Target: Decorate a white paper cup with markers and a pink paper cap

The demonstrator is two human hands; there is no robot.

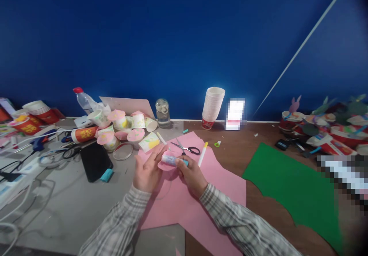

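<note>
Glue stick (172, 160) sits gripped in your right hand (192, 174) over the pink sheet (198, 194); your left hand (147, 171) pinches the pink paper cutout (166, 166); cutout looks light and floppy, so hold its edge; scissors (186, 148) lie near.

I can read no text for certain. The red cup (83, 134) lying on its side at my left bears yellow characters, too blurred to make out, and the red bowl (26, 126) further left shows yellow print, equally unreadable.
</note>
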